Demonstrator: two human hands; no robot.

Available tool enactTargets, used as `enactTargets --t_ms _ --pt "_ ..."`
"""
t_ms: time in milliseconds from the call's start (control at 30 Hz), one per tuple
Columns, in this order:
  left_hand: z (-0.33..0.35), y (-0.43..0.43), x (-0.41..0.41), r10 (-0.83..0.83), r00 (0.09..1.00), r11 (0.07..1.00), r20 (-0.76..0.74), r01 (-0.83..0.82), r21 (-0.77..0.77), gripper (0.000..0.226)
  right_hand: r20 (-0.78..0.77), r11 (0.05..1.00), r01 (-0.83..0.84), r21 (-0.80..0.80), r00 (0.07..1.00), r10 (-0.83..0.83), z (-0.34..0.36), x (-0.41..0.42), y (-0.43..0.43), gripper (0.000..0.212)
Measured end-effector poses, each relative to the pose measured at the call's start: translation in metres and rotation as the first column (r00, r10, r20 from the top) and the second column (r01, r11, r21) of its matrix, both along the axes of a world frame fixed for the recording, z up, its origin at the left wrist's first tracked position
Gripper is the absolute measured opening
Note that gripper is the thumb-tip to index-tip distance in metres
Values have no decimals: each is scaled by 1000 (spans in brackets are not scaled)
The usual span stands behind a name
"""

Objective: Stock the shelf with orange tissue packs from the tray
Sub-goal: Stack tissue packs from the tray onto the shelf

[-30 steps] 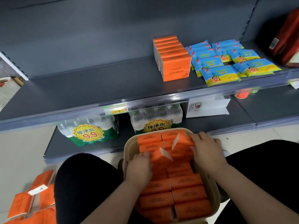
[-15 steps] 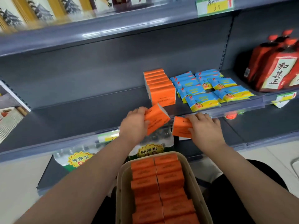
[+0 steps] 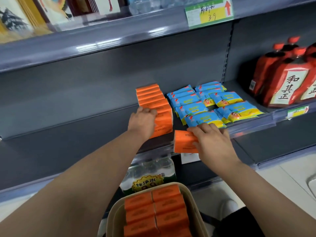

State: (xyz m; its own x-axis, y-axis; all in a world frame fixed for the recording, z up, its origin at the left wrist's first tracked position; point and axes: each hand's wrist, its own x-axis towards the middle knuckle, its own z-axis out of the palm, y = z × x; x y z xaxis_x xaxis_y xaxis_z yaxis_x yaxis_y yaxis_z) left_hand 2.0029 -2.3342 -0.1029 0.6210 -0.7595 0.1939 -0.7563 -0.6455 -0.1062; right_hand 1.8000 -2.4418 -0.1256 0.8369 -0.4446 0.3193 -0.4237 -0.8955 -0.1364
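A row of orange tissue packs point(image 3: 150, 96) stands on the grey shelf point(image 3: 68, 134), running back from the front edge. My left hand point(image 3: 142, 123) grips an orange pack point(image 3: 163, 127) set against the front of that row. My right hand point(image 3: 212, 142) holds another orange pack point(image 3: 183, 141) at the shelf's front edge, just right of the row. Below, the beige tray point(image 3: 112, 212) on my lap holds several more orange packs point(image 3: 155, 207) in two columns.
Blue and yellow packets point(image 3: 205, 103) lie on the shelf right of the orange row. Red bottles point(image 3: 283, 79) stand at the far right. Bottled water packs point(image 3: 148, 175) sit on the lower shelf. A price tag point(image 3: 209, 12) hangs from the shelf above.
Both hands lifted one orange pack each out of the tray and carried them up to the shelf. The left pack now sits against the front of the row.
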Motion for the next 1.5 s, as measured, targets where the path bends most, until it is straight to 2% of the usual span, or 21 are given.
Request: enactTargets --t_ms 200,333,467,567,633,700,767,800,900,967,1067,1267,1500 --pt "-1 -3 18 -49 998 988 -37 43 -147 41 115 993 -119 -19 986 120 11 28 2 52" --pt "-5 0 26 -102 979 961 -174 52 -272 34 71 980 -196 21 978 194 19 57 8 52" --pt "-1 11 29 -186 902 874 -390 -29 -485 32 -2 970 -227 83 974 228 20 87 8 56" --pt "-1 22 33 -173 884 808 -434 -124 -576 24 -28 965 -238 107 970 242 16 102 6 53" --pt "-3 28 34 -163 878 777 -449 -166 -608 22 8 969 -221 109 975 222 12 106 7 55" --pt "-2 32 29 -206 822 785 -530 -184 -591 27 12 975 -153 158 988 153 6 109 10 68" --pt "-1 36 20 -288 700 823 -653 -167 -543 49 -73 970 -72 232 993 92 1 111 12 85" --pt "-2 36 16 -292 679 854 -674 -132 -503 64 -121 969 -44 242 990 75 -3 113 13 92" --pt "-12 32 12 -222 729 910 -647 -83 -406 103 -142 975 -36 218 988 68 -8 116 12 98" --pt "-16 26 10 -165 763 908 -625 -130 -397 113 -128 978 -38 206 990 66 -9 118 11 97" --pt "-19 22 9 -126 792 909 -597 -150 -389 110 -137 983 -32 180 989 58 -10 121 10 91" --pt "-12 31 4 -137 771 923 -623 -130 -363 99 -152 993 -25 114 987 42 -9 113 15 89" --pt "12 74 -30 -97 891 942 -443 -62 -329 77 -52 995 -103 2 993 103 -5 80 43 76"
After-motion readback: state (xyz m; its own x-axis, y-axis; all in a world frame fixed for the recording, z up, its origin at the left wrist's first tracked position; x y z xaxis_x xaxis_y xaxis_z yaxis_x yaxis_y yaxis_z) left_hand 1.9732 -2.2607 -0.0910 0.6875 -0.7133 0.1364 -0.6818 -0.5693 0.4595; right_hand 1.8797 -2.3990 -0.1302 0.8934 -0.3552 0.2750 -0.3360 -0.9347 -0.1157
